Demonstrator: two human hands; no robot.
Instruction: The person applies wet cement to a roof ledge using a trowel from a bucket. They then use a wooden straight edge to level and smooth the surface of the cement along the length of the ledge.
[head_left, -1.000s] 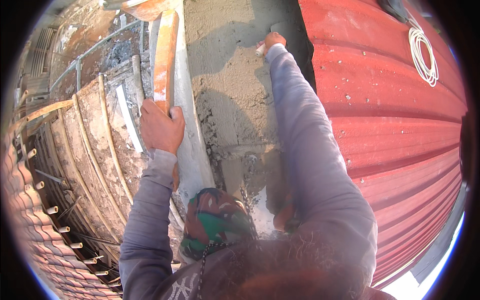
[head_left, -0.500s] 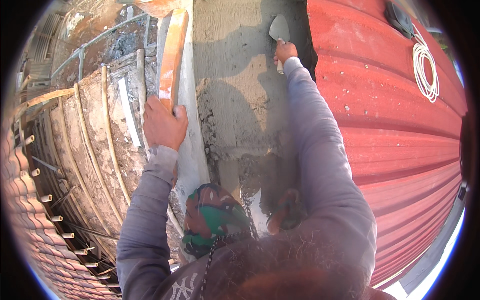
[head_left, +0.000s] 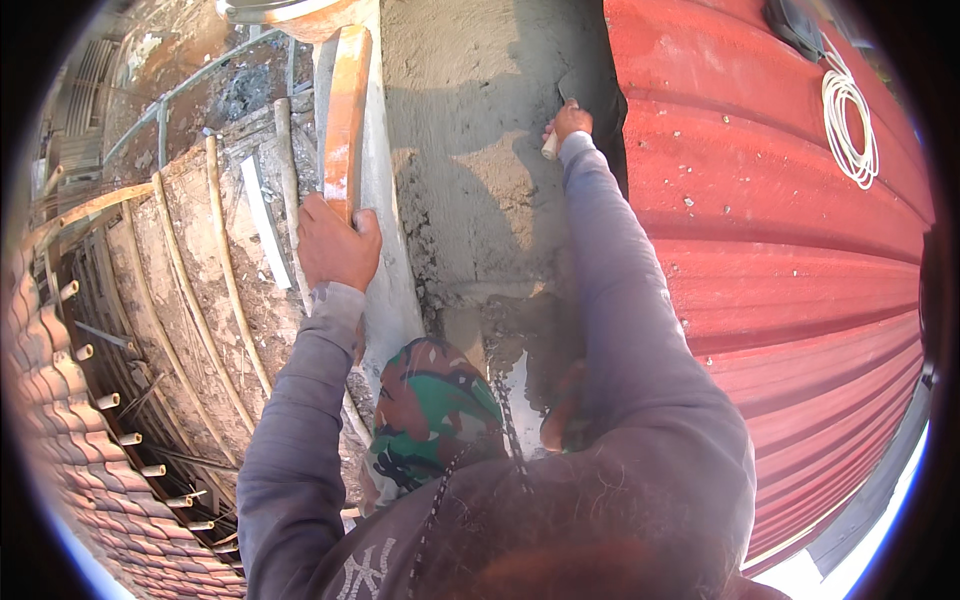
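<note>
My right hand is closed on a trowel whose pale handle end sticks out below the fingers. The blade lies beyond the knuckles against the wet mortar and can hardly be made out. The grey mortar surface has a damp, smoothed look at the far end and rough crumbs along its left side. My left hand grips the near end of a long orange bar, which points away from me along the pale concrete ledge.
Red corrugated roofing slopes off at right, bearing a coil of white cable and a dark object. Clay roof tiles and wooden poles lie lower left. A rounded container stands at the far end of the ledge.
The trowel blade has turned from showing its flat face to being barely visible, and its handle end has swung left. My left hand keeps its grip on the bar. The view has shifted slightly.
</note>
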